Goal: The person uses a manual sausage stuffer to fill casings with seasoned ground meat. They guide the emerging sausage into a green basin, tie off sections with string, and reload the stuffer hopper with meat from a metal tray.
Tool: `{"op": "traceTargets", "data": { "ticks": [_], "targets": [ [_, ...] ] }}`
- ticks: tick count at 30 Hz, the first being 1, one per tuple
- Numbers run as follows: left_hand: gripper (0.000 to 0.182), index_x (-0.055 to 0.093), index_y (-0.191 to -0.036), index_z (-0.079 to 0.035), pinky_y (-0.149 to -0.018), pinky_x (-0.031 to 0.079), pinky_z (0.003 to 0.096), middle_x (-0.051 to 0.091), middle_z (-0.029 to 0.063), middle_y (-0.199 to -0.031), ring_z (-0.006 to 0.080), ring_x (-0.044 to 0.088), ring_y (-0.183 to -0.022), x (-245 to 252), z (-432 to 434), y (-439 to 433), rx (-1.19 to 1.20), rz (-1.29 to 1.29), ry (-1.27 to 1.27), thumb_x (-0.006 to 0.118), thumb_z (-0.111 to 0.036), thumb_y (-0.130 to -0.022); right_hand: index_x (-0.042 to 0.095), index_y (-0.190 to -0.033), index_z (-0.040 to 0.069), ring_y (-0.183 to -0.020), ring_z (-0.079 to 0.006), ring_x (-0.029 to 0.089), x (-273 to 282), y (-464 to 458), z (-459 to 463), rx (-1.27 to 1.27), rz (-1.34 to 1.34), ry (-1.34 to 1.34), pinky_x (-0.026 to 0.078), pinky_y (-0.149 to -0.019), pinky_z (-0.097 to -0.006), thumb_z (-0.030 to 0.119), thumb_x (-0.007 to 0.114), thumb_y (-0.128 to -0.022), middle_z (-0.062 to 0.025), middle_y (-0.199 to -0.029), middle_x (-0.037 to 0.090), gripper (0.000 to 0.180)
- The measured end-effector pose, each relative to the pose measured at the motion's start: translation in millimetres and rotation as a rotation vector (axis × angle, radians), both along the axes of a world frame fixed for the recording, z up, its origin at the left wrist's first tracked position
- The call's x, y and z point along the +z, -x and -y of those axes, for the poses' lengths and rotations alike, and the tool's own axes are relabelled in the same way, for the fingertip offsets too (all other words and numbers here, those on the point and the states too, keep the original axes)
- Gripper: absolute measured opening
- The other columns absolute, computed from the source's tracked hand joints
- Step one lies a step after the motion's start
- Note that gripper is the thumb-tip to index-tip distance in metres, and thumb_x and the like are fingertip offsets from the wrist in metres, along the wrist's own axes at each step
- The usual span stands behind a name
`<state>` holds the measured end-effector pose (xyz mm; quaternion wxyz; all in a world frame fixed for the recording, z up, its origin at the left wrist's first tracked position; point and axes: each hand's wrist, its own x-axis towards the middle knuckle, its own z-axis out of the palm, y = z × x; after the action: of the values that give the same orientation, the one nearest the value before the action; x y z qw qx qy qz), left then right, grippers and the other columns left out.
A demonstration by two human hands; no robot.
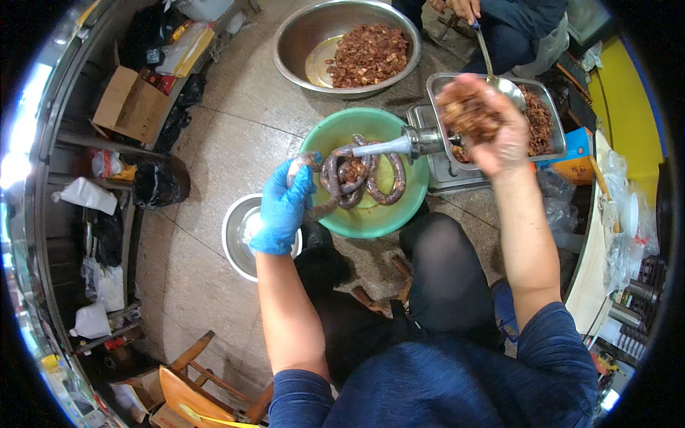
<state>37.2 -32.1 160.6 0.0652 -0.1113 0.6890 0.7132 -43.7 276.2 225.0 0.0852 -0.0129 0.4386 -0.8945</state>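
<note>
My left hand (pixel 282 206), in a blue disposable glove, grips one end of a filled sausage (pixel 324 208) at the left rim of a green plastic basin (pixel 316 142). More coiled sausage (pixel 398 184) and a clump of minced meat lie in that basin. A white stuffing tube (pixel 382 147) on a metal meat grinder (pixel 425 143) points left over the coils. My bare right hand (pixel 505 147), blurred, carries a handful of chunky meat mix (pixel 471 115) above the grinder's metal tray (pixel 556 125). More meat (pixel 537 120) lies in the tray.
A large steel bowl (pixel 291 51) of meat mix stands at the back. Another person's hand (pixel 464 8) holds a metal ladle (pixel 505 88) over the tray. A small steel bowl (pixel 233 235) sits left on the floor. A wooden chair (pixel 187 393) is at lower left.
</note>
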Motion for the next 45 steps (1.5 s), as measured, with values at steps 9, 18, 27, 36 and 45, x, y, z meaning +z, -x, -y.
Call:
{"op": "traceTargets", "data": {
  "ticks": [9, 18, 27, 36, 45],
  "targets": [
    [0.029, 0.064, -0.110, -0.006, -0.056, 0.039, 0.0210, 0.056, -0.0025, -0.076, 0.0053, 0.047, -0.064, 5, -2, -5, 0.093, -0.101, 0.024, 0.061, -0.028, -0.092, 0.064, -0.104, 0.000, -0.093, -0.0291, 0.063, -71, 38, -80, -0.458, -0.369, -1.497, 0.047, -0.087, -0.0374, 0.028, 0.064, -0.088, -0.0163, -0.100, 0.066, 0.033],
    [0.030, 0.064, -0.107, -0.006, -0.053, 0.038, 0.0201, 0.058, -0.0025, -0.076, 0.0045, 0.047, -0.060, -7, 14, -2, 0.145, -0.138, 0.091, 0.062, -0.031, -0.091, 0.067, -0.096, 0.004, -0.083, -0.0188, 0.066, -61, -22, 14, -0.314, -0.326, -1.277, 0.050, -0.074, -0.0303, 0.019, 0.062, -0.087, -0.0110, -0.088, 0.069, 0.019],
    [0.033, 0.063, -0.112, -0.004, -0.062, 0.042, 0.0216, 0.062, -0.0008, -0.090, 0.0055, 0.050, -0.071, 17, 26, 14, 0.244, -0.113, -0.011, 0.064, -0.028, -0.090, 0.061, -0.111, 0.003, -0.108, -0.0321, 0.059, -242, -14, 116, 1.012, -0.071, -1.736, 0.045, -0.095, -0.0395, 0.032, 0.062, -0.080, -0.0216, -0.110, 0.062, 0.042],
    [0.037, 0.056, -0.119, 0.003, -0.087, 0.047, 0.0279, 0.064, 0.0105, -0.107, 0.0144, 0.059, -0.097, 5, 38, 36, 0.356, -0.169, 0.096, 0.067, -0.015, -0.088, 0.033, -0.137, 0.005, -0.122, -0.0290, 0.048, -374, 38, 155, 0.686, 0.055, -1.940, 0.042, -0.100, -0.0389, 0.050, 0.069, -0.074, -0.0169, -0.138, 0.039, 0.085],
    [0.043, 0.055, -0.121, 0.004, -0.095, 0.042, 0.0307, 0.061, 0.0131, -0.121, 0.0170, 0.057, -0.106, -4, 41, 33, 0.402, -0.133, 0.119, 0.068, -0.016, -0.085, 0.040, -0.124, 0.002, -0.126, -0.0337, 0.034, -425, 53, 182, 0.697, 0.022, -2.107, 0.026, -0.110, -0.0412, 0.042, 0.070, -0.075, -0.0152, -0.124, 0.050, 0.070]
  ]
}}
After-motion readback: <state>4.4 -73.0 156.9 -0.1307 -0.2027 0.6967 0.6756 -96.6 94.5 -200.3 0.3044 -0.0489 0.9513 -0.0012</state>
